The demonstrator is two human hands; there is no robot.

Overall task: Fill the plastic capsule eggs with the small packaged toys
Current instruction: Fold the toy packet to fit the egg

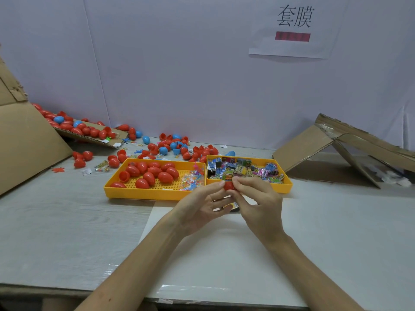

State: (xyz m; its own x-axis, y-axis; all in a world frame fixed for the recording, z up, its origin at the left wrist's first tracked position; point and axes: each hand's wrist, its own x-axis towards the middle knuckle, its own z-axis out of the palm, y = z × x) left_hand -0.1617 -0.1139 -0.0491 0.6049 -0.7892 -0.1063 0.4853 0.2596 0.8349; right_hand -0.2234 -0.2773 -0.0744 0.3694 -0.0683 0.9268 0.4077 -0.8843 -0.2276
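The person is holding a red capsule half (pixel 228 186) in the air, just in front of the near rim of the right yellow tray (pixel 288 187) and above the white sheet (pixel 224 254) that is lying on the tabletop (pixel 67 232). The left hand (pixel 202 204) is pinching the capsule half from the side with thumb and fingertips. The right hand (pixel 258 198) is pinching a toy packet (pixel 228 176) that is sticking out of the open mouth of the shell. The shell is probably very light, stiff and smooth, so it may slip or turn between the fingers. I think it is best to take it around its widest part and keep the mouth free. The packet is looking soft and crinkly, so it should bend and fold when it is pushed from the top edge. The left yellow tray (pixel 146 194) is carrying more red eggs (pixel 155 171), and the right one is carrying the other packets (pixel 247 169). The tray rims are close beyond the fingers, so the open room is toward the person. The cardboard box (pixel 314 142) on the right is well apart from the hands.
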